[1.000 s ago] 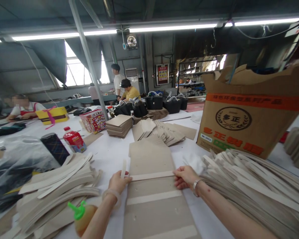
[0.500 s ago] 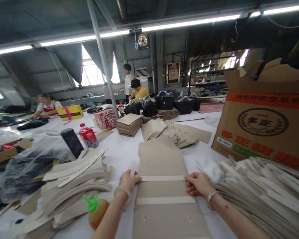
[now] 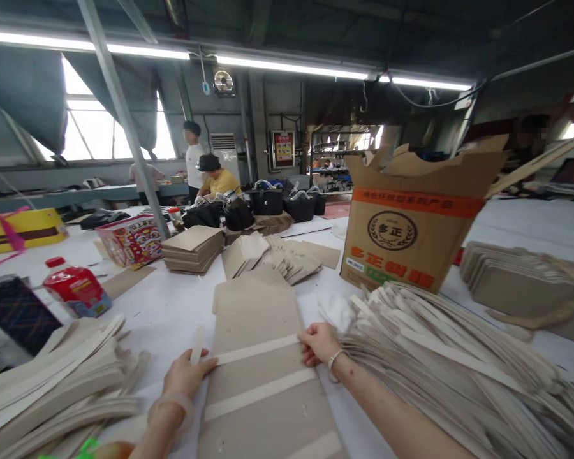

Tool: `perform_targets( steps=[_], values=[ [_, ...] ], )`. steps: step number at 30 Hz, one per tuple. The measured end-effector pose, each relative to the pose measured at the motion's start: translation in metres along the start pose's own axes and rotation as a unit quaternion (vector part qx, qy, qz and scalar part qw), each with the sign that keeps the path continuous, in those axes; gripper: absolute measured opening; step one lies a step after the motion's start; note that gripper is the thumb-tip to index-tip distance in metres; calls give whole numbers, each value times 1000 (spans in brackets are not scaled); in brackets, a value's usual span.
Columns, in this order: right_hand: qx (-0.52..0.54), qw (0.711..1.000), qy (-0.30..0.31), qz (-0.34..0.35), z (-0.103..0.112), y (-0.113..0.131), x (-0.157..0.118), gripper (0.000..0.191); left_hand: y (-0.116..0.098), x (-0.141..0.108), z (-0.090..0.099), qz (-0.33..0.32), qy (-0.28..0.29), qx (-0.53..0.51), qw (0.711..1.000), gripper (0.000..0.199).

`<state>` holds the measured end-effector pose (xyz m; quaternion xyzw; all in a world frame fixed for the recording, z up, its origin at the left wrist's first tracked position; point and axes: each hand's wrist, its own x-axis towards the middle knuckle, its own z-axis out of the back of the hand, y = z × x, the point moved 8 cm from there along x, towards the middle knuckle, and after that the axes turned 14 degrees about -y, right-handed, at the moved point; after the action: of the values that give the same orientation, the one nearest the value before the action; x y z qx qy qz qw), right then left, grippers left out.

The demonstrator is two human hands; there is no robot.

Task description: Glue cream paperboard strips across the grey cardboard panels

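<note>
A long grey-brown cardboard panel lies in front of me on the white tabletop. Across it runs a pale narrow strip, its left end under the thumb of my left hand. My right hand pinches the same strip's other end at the panel's right edge. Another short pale piece sticks up from between my left fingers. Nearer to me, a second pale strip crosses the panel, and part of a third shows at the bottom edge.
Piles of pale strips lie on the left and right. Behind are stacked cardboard pieces, a carton, a red bottle and black bags. A green-capped bottle is partly cut off. Several people are in the background.
The view has swung right, so everything sits further left and more grey pieces show at right. Both hands still hold the strip's ends across the panel.
</note>
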<state>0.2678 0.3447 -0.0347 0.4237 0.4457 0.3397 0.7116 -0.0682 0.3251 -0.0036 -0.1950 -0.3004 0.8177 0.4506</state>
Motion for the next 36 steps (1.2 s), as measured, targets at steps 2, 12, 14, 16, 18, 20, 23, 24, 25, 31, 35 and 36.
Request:
perform_targets(
  steps=[2, 12, 14, 16, 18, 20, 23, 24, 25, 31, 35, 36],
  values=[
    [-1, 1000, 0, 3, 0, 1, -1, 20, 1, 0, 0, 2, -1, 2, 1000, 36],
    [-13, 1000, -10, 3, 3, 5, -7, 23, 3, -1, 0, 4, -26, 9, 1000, 31],
    [-21, 1000, -2, 5, 2, 5, -6, 23, 4, -2, 0, 7, -36, 6, 999, 31],
    [-30, 1000, 6, 9, 0, 4, -4, 23, 6, -1, -1, 12, -46, 5, 999, 30],
    [-36, 999, 10, 13, -1, 3, -1, 22, 8, 0, -1, 17, -55, 4, 998, 31],
    [-41, 999, 9, 18, -1, 2, 1, 22, 9, -1, -1, 18, -60, 5, 998, 32],
    [-44, 999, 4, 24, -1, -1, 3, 22, 8, -3, 0, 17, -61, 10, 998, 33],
    [-45, 999, 3, 26, -1, -1, 3, 22, 7, -4, 0, 15, -62, 12, 998, 33],
    [-46, 999, 2, 27, -2, -1, 3, 23, 6, -4, 1, 14, -62, 15, 998, 34],
    [-58, 997, -7, 42, -1, 3, 1, 24, -2, -11, 6, 3, -69, 36, 997, 29],
    [-80, 995, -23, 50, 0, 4, 2, 23, -6, -14, 7, -18, -80, 55, 995, 23],
    [-86, 995, -27, 52, 0, 4, 3, 23, -7, -15, 7, -24, -83, 58, 995, 22]
  ],
)
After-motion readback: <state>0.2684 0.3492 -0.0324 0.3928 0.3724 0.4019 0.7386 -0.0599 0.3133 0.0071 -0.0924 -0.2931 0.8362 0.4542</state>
